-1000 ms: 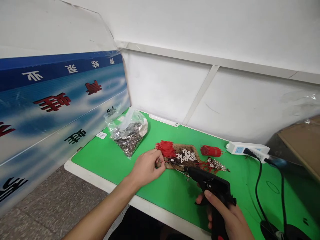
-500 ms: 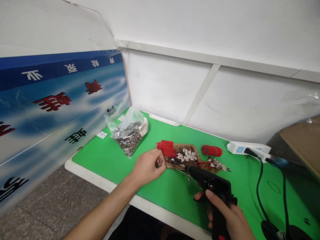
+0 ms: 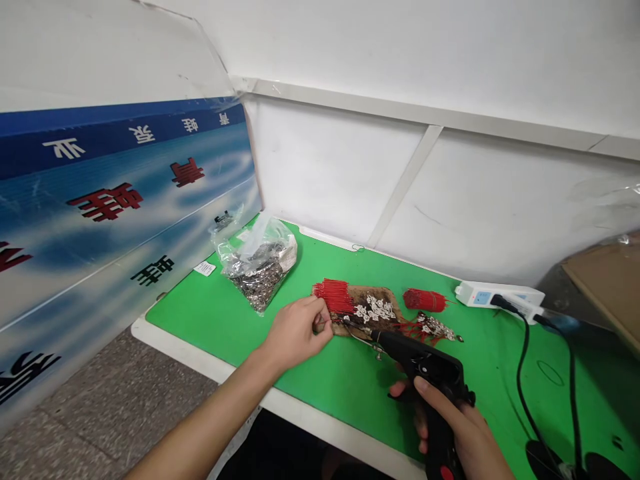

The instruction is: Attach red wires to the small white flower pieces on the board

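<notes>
The right hand [image 3: 453, 427] grips a black glue gun [image 3: 425, 373] near the bench's [image 3: 210, 313] front edge, its nozzle aimed up-left at the brown pad [image 3: 373, 310]; the left hand [image 3: 295, 330] pinches something small at the pad's left end.

Black glue gun [image 3: 420, 363] nozzle touching brown pad [image 3: 373, 313]

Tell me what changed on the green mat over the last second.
Almost nothing. The right hand still grips the black glue gun, its nozzle still at the brown board with the small white pieces. The left hand still pinches at the board's left end beside the red threads. Bag and power strip stay put.
</notes>
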`<state>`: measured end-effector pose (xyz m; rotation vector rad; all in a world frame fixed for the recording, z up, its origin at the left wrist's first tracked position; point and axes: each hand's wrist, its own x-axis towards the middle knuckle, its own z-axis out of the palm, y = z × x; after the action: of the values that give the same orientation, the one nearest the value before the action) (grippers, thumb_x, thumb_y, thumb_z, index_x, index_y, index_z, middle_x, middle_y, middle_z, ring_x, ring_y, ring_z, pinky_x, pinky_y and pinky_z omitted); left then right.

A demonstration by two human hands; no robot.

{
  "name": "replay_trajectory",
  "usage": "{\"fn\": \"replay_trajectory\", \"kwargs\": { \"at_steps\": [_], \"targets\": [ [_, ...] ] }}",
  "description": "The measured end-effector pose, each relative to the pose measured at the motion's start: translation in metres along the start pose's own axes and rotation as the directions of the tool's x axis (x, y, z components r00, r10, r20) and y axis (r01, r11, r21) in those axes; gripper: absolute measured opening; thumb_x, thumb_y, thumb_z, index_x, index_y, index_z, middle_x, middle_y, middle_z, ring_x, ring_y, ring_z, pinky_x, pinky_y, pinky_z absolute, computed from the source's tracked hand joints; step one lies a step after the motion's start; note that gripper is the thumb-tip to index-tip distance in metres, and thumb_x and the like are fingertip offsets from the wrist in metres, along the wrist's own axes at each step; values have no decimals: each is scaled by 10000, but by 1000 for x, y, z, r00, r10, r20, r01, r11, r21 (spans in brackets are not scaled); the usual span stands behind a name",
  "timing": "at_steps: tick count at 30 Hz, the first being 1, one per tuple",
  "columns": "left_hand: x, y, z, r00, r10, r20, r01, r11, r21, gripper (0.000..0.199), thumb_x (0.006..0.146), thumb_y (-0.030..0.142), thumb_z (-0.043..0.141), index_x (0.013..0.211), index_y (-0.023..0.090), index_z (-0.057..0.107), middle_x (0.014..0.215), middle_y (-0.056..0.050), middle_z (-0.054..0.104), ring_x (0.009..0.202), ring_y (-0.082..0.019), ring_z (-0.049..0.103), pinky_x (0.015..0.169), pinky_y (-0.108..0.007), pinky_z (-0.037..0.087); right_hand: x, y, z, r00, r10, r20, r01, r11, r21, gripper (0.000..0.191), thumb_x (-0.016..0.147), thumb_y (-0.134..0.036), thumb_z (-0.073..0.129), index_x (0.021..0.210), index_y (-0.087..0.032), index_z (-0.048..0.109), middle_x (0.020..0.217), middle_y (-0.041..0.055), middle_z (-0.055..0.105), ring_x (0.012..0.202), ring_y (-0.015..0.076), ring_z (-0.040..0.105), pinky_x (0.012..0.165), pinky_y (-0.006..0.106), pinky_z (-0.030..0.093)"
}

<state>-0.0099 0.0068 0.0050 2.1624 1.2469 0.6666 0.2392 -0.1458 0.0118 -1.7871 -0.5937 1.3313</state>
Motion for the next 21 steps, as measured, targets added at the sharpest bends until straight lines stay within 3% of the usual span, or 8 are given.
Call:
{"fn": "replay_trajectory", "kwargs": {
  "at_steps": [13, 17, 21],
  "targets": [
    [-1, 0, 0, 1000, 12, 8, -12, 1000, 22, 72, 841, 258, 558, 858, 196, 590, 825, 9, 596, 763, -143, 517, 660, -280, 312, -8, -12, 2, 999, 1, 34, -4, 997, 81, 709, 745, -725, 753, 1056, -89, 772, 619, 41, 523, 550, 138, 480, 488, 246, 383],
    [-1, 0, -1, 1000, 18, 2, -18, 1000, 20, 73, 843, 255, 559, 851, 191, 592, 819, 2, 596, 763, -146, 518, 659, -281, 315, -7, -9, -11, 998, -35, 59, 19, 967, 256, 662, 759, -648, 784, 1098, -79, 768, 599, 43, 508, 550, 144, 443, 474, 252, 399],
    [-1, 0, -1, 1000, 21, 3, -21, 1000, 8, 67, 839, 247, 559, 847, 189, 592, 809, 5, 593, 762, -144, 518, 661, -278, 316, -3, -2, -26, 996, -59, 62, 25, 894, 448, 548, 742, -560, 803, 992, -73, 781, 606, 70, 509, 561, 152, 426, 470, 260, 418]
  ]
}}
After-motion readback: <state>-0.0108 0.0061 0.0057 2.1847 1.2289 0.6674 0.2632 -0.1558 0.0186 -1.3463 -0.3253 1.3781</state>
